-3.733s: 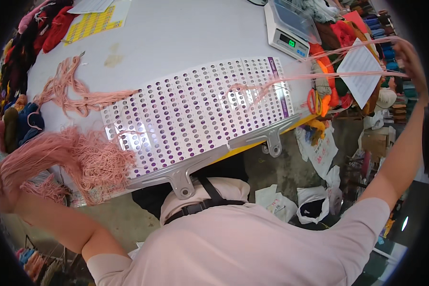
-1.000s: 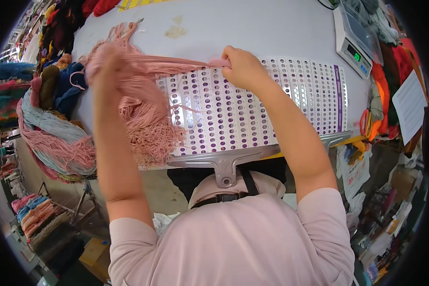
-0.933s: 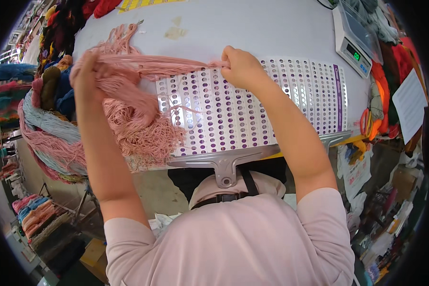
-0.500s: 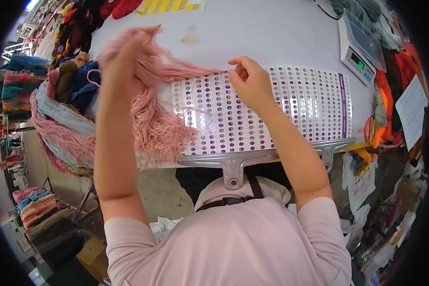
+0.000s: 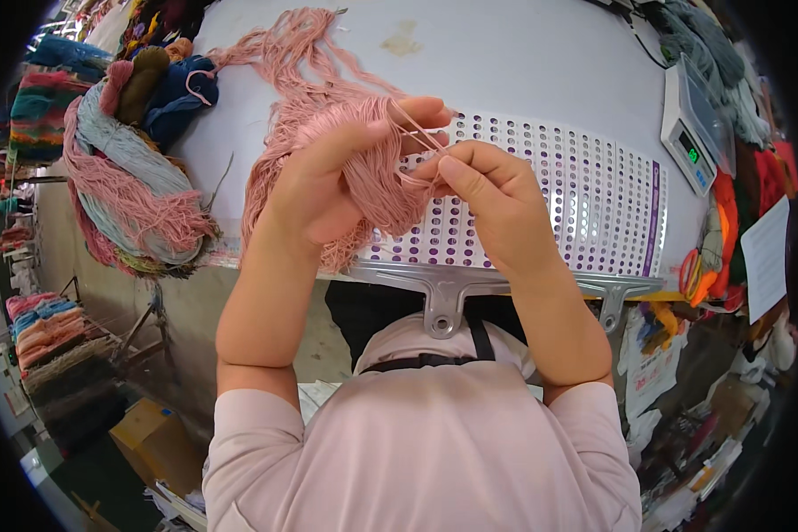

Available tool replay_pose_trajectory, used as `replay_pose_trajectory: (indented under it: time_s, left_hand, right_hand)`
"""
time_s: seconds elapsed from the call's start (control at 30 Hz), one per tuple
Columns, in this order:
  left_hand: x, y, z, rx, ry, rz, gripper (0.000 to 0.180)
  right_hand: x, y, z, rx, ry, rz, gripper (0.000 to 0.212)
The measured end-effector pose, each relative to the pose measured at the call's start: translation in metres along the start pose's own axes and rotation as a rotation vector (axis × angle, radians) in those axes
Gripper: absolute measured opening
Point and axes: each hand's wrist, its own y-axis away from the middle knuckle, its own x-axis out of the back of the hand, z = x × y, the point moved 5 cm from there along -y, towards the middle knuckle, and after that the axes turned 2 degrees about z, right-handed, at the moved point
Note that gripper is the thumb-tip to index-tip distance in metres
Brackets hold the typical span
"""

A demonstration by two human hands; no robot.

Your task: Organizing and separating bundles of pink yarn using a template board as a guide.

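A thick hank of pink yarn (image 5: 363, 146) is bunched in my left hand (image 5: 328, 182), with the thumb and fingers curled round it. Its loose strands trail back over the white table and hang down near the front edge. Pinched between the thumb and forefinger of my right hand (image 5: 496, 191) are a few pink strands, drawn taut from the hank. Both hands are close together over the left part of a white sheet (image 5: 559, 177) with rows of small purple and grey dots. The hank and my hands cover some of that sheet.
Grey metal clips (image 5: 442, 293) hold the sheet at the table's front edge. Pink and pale blue skeins (image 5: 137, 177) hang over the left corner. A digital scale (image 5: 690, 133), orange-handled scissors (image 5: 690, 270) and orange yarn (image 5: 723, 235) are on the right. A cardboard box (image 5: 160, 439) stands lower left.
My left hand has come down and right, carrying the pink hank toward my right hand. My right hand has moved slightly right and down and now pinches strands beside the hank.
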Motion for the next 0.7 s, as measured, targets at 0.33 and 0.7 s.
replay_pose_trajectory:
  time_s: [0.33, 0.7]
  left_hand:
    - [0.002, 0.008, 0.005, -0.038, -0.286, 0.093, 0.055]
    - [-0.003, 0.012, 0.011, -0.036, -0.395, 0.042, 0.047]
  right_hand:
    - [-0.005, 0.012, -0.001, -0.17, -0.18, -0.019, 0.019]
    - [0.0, 0.021, -0.012, -0.131, -0.067, 0.005, 0.018]
